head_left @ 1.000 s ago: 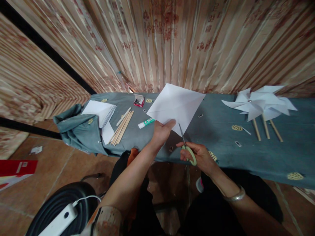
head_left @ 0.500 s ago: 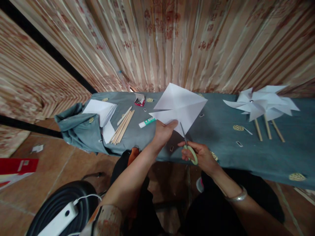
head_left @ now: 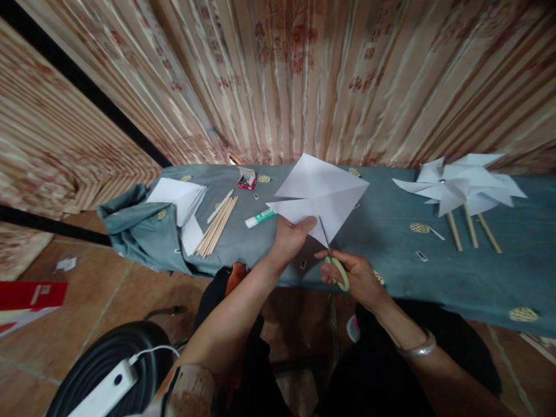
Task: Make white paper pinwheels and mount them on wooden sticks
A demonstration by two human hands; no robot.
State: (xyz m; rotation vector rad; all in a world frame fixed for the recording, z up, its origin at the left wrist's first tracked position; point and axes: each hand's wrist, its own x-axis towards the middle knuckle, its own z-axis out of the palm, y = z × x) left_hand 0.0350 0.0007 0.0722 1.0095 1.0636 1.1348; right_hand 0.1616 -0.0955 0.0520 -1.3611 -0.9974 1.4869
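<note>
A creased square sheet of white paper (head_left: 330,186) is held over the table in my left hand (head_left: 292,236), thumb on top and the other fingers hidden beneath. A slit runs inward from its left corner. My right hand (head_left: 354,273) is closed around the light green handles of a pair of scissors (head_left: 340,272). Their blades lie at the paper's near corner, pointing inward along the crease. Just left of my left hand rests a green and white glue stick (head_left: 261,218).
Wooden sticks (head_left: 218,227) and a white pen-like stick (head_left: 220,205) lie left, beside stacked white paper (head_left: 178,197). Behind them stands a small open red box (head_left: 247,178) of metal bits. Several paper pinwheels (head_left: 463,184) on sticks lie right on the grey-green tablecloth (head_left: 382,231). A curtain (head_left: 286,81) hangs behind.
The paper has shifted slightly right and toward me, its near corner now closer to my right hand. Both hands keep their holds.
</note>
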